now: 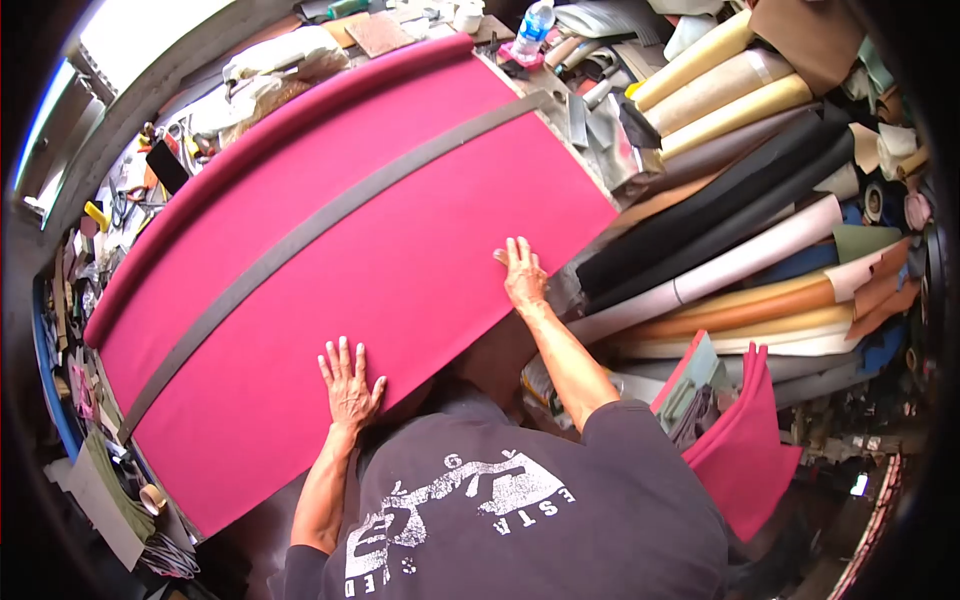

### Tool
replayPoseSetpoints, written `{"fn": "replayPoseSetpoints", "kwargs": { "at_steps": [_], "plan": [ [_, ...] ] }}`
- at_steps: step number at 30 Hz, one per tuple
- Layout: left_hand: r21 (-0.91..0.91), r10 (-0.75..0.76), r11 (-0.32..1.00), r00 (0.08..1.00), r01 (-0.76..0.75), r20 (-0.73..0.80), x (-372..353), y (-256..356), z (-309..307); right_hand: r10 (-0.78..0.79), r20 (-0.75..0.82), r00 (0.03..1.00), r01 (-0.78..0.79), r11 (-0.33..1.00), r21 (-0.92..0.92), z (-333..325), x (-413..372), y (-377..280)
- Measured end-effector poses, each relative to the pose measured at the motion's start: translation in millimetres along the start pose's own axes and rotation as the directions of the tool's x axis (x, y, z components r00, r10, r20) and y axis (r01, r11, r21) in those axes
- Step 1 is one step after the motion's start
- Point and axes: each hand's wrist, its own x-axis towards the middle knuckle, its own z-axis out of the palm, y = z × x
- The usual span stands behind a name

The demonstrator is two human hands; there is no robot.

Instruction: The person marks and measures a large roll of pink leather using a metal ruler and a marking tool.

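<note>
A wide sheet of red material [400, 260] lies over the worktable, its far edge wound into a long roll [240, 150]. Across the sheet runs a long dark grey straightedge [300, 235], beyond both hands. My left hand [349, 385] rests on the sheet near its front edge, fingers spread and holding nothing. To the right, my right hand [522, 272] also lies on the red material with its fingers apart and nothing in it. Neither hand touches the straightedge.
Many rolls of material [740, 200] are stacked at the right. A water bottle [533, 28] stands beyond the sheet. Scissors and small tools clutter the far left, with a tape roll [153, 498] at the lower left. Folded red material [740, 450] hangs at the lower right.
</note>
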Motion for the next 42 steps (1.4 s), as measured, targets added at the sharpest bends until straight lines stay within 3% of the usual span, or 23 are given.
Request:
{"fn": "replayPoseSetpoints", "kwargs": {
  "at_steps": [6, 13, 15, 17, 20, 22, 24, 26, 27, 28, 29, 30, 33, 37, 40, 42],
  "plan": [
    [0.031, -0.068, 0.997, 0.998, 0.068, -0.001, 47.7, 11.5, -1.4, 0.184, -0.015, 0.983, -0.185, 0.981, -0.052, 8.0, 43.0, 73.8],
    [0.048, -0.087, 0.995, 0.996, 0.085, 0.025, 51.0, 11.6, -5.3, 0.169, 0.004, 0.986, -0.168, 0.981, -0.100, 4.3, 38.3, 73.3],
    [0.036, -0.087, 0.996, 0.996, 0.087, 0.014, 49.0, 0.7, -5.9, 0.154, -0.009, 0.988, -0.154, 0.988, -0.032, 4.4, 40.1, 75.6],
    [0.079, -0.286, 0.953, 0.953, 0.294, -0.100, 39.1, -24.8, 5.0, 0.128, -0.033, 0.991, -0.127, 0.992, 0.019, 5.3, 38.8, 80.1],
    [0.113, -0.513, 0.835, 0.835, 0.539, -0.198, 18.3, -66.7, 5.2, 0.203, 0.093, 0.975, -0.209, 0.976, 0.060, -5.3, 43.5, 73.9],
    [0.129, -0.584, 0.774, 0.778, 0.620, -0.233, 6.6, -80.9, 5.2, 0.329, 0.116, 0.937, -0.348, 0.894, 0.281, -10.9, 48.7, 60.4],
    [0.145, -0.594, 0.755, 0.760, 0.640, -0.262, -0.1, -86.8, 8.7, 0.163, 0.051, 0.985, -0.170, 0.967, 0.189, -19.1, 41.8, 40.4],
    [0.140, -0.604, 0.749, 0.754, 0.648, -0.258, 2.1, -82.6, 6.3, 0.020, -0.260, 0.966, 0.071, 0.939, 0.337, -20.8, 36.0, 16.2],
    [0.132, -0.611, 0.747, 0.750, 0.652, -0.253, 2.9, -82.8, 5.3, 0.085, -0.282, 0.956, 0.052, 0.893, 0.447, -20.5, 37.0, 4.6],
    [0.127, -0.616, 0.745, 0.749, 0.655, -0.246, 1.7, -83.3, 4.4, 0.274, -0.252, 0.928, -0.025, 0.722, 0.692, -19.1, 43.0, -11.7],
    [0.122, -0.616, 0.746, 0.748, 0.654, -0.246, 1.3, -82.9, 4.0, 0.369, 0.160, 0.916, -0.317, 0.415, 0.853, -25.5, 39.6, -13.1],
    [0.116, -0.616, 0.747, 0.748, 0.654, -0.247, 1.3, -83.4, 4.0, 0.305, 0.556, 0.773, -0.599, 0.066, 0.798, -56.5, 37.9, -26.3],
    [0.117, -0.619, 0.746, 0.748, 0.655, -0.242, 0.6, -82.8, 4.2, 0.034, 0.577, 0.816, -0.548, -0.276, 0.790, -39.2, 24.9, -30.5],
    [0.103, -0.608, 0.754, 0.749, 0.649, -0.263, 2.5, -84.9, 6.5, -0.168, 0.661, 0.732, -0.681, -0.152, 0.716, -73.3, 5.5, -36.5],
    [0.081, -0.607, 0.763, 0.754, 0.641, -0.252, 3.6, -82.0, -2.5, -0.249, 0.618, 0.746, -0.660, -0.151, 0.736, -52.3, -11.3, -44.5],
    [0.075, -0.585, 0.771, 0.749, 0.633, -0.311, -0.9, -85.7, -2.8, -0.295, 0.680, 0.671, -0.741, -0.267, 0.616, -59.0, -9.8, -67.3]
  ]
}}
